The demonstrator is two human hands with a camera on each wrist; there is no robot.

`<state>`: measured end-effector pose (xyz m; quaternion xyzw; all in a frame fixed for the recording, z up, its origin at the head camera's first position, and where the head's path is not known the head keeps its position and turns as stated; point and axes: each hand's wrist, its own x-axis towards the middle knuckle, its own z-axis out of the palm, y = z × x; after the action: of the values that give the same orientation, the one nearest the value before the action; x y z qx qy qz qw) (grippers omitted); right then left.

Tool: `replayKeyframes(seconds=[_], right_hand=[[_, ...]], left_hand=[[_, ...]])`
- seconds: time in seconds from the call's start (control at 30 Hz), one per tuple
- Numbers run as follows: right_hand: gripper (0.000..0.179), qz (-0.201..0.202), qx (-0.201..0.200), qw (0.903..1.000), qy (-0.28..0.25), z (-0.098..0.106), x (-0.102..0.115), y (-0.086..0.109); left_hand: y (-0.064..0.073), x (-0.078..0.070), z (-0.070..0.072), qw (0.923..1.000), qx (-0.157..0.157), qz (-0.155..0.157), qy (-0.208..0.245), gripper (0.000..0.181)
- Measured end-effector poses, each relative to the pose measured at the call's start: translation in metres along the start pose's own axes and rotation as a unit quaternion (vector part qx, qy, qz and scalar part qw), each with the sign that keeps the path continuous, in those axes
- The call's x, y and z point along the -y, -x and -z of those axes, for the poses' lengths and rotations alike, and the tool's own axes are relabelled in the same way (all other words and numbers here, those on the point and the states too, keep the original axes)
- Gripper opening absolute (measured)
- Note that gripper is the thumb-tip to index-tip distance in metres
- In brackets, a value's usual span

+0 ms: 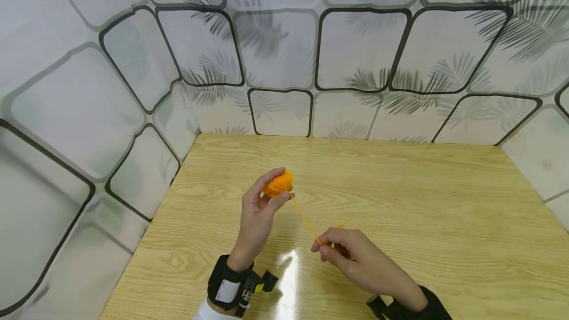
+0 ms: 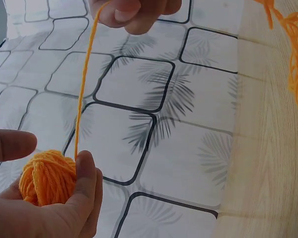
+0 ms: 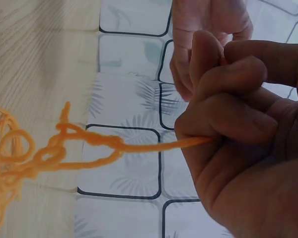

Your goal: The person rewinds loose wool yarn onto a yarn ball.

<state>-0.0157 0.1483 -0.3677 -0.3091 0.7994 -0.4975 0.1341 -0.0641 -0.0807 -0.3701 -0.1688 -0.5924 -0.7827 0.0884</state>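
My left hand grips a small ball of orange yarn between its thumb and fingers, above the wooden table. From the ball a taut strand runs down to my right hand, which pinches it with curled fingers. The left wrist view shows the wound ball low in the palm, the strand rising straight from it. Out of the right fist, in the right wrist view, the yarn continues into a twisted loop and a loose tangle. The right hand hides this tangle in the head view.
The wooden table has a pale surface with a bright reflection near its front. A patterned cloth wall stands behind it and along the left side. Both wrists wear black straps with small cameras.
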Motion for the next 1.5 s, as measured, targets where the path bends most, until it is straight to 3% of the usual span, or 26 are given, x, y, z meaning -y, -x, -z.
replayKeyframes(seconds=[0.17,0.33,0.6,0.8,0.97,1.1,1.27,1.37,1.5], right_hand=[[0.016,0.011,-0.009,0.9999,-0.001,0.001,0.008,0.005],[0.017,0.023,-0.023,0.9994,-0.011,0.0,0.012,0.007],[0.045,-0.003,-0.047,0.9986,-0.025,-0.001,0.013,0.008],[0.026,0.02,-0.033,0.9991,-0.018,0.004,0.013,0.008],[0.024,0.053,-0.006,0.9984,0.015,0.01,0.015,0.01],[0.023,0.107,-0.015,0.9942,0.007,0.013,0.02,0.013],[0.029,0.148,-0.068,0.9866,0.009,0.019,0.035,0.01],[0.032,0.157,-0.103,0.9821,0.008,0.025,0.043,0.005],[0.031,0.197,-0.123,0.9726,0.002,0.034,0.044,-0.001]], left_hand=[[-0.001,0.003,0.002,0.9995,-0.012,-0.004,-0.028,0.029],[-0.002,0.005,0.004,0.9989,-0.015,-0.013,-0.043,0.029],[-0.004,0.004,0.009,0.9987,-0.029,-0.016,-0.037,0.035],[-0.008,0.002,0.014,0.9983,-0.046,-0.018,-0.03,0.035],[-0.008,0.002,0.017,0.9974,-0.046,-0.022,-0.051,0.042],[-0.005,0.006,0.017,0.9908,0.006,-0.014,-0.135,0.042],[0.004,0.01,0.01,0.9678,0.106,0.013,-0.228,0.033],[0.008,0.01,0.006,0.9532,0.165,0.025,-0.252,0.033],[0.013,0.009,0.004,0.9349,0.251,0.041,-0.248,0.035]])
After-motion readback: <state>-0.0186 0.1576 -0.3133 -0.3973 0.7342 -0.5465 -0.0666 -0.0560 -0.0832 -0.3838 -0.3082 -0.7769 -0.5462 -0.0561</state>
